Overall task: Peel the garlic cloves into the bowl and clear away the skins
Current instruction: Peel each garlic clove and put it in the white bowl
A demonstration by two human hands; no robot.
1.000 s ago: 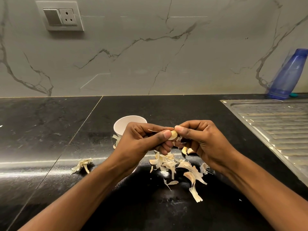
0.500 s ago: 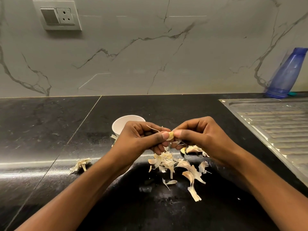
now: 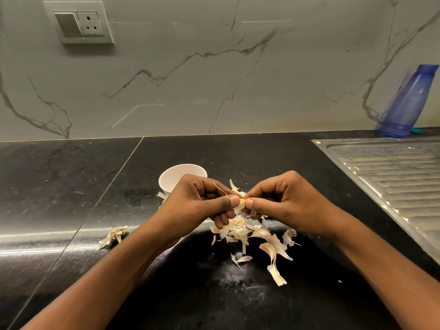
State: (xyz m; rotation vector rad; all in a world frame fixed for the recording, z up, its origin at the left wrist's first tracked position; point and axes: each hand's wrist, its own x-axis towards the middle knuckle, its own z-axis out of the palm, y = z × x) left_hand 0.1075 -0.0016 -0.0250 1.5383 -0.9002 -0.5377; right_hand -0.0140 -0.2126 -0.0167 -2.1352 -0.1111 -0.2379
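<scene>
My left hand (image 3: 202, 201) and my right hand (image 3: 283, 201) meet above the black counter, both pinching one small pale garlic clove (image 3: 241, 206) between thumbs and fingers. Thin strips of skin stick up from the clove behind the thumbs. A white bowl (image 3: 173, 178) stands just behind my left hand, partly hidden by it; its inside is not visible. A heap of papery garlic skins (image 3: 247, 234) lies on the counter right under and in front of both hands.
A separate clump of skins (image 3: 115, 234) lies to the left of my left forearm. A steel sink drainboard (image 3: 392, 172) fills the right side. A blue plastic bottle (image 3: 409, 103) leans against the marble wall at the back right.
Both hands stay together on the clove. A strip of skin now stands up behind the thumbs, and less of the clove shows between them.
</scene>
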